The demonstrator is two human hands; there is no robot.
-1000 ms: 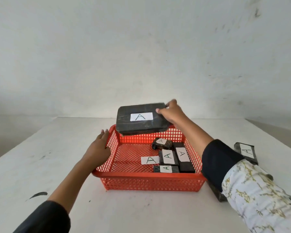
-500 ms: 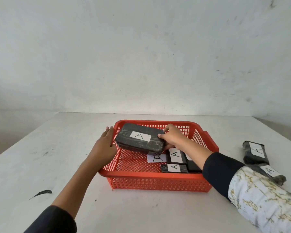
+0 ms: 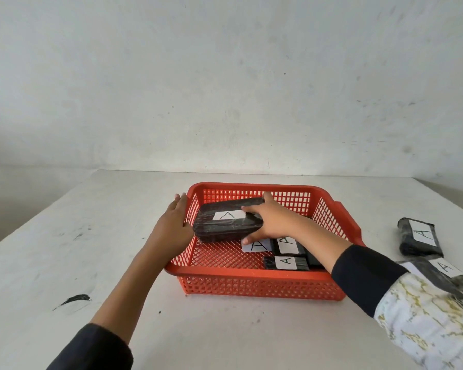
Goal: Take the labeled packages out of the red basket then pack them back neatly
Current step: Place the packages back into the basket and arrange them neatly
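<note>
A red mesh basket (image 3: 254, 285) stands on the white table. My right hand (image 3: 274, 220) grips the right end of a large black package (image 3: 223, 228) labeled A, holding it tilted inside the basket's left half. My left hand (image 3: 173, 227) rests flat against the outside of the basket's left wall. Several smaller black packages with A labels (image 3: 286, 260) lie in the basket's right front part, partly hidden by my right forearm. Two more labeled packages (image 3: 418, 236) (image 3: 444, 271) lie on the table right of the basket.
A white wall rises behind the table's far edge. A black smudge (image 3: 74, 300) marks the tabletop at the front left. Bare tabletop spreads left of the basket and in front of it.
My right hand has lowered the large package from above the basket's far rim down into the basket's left half. My left hand stayed on the left wall.
</note>
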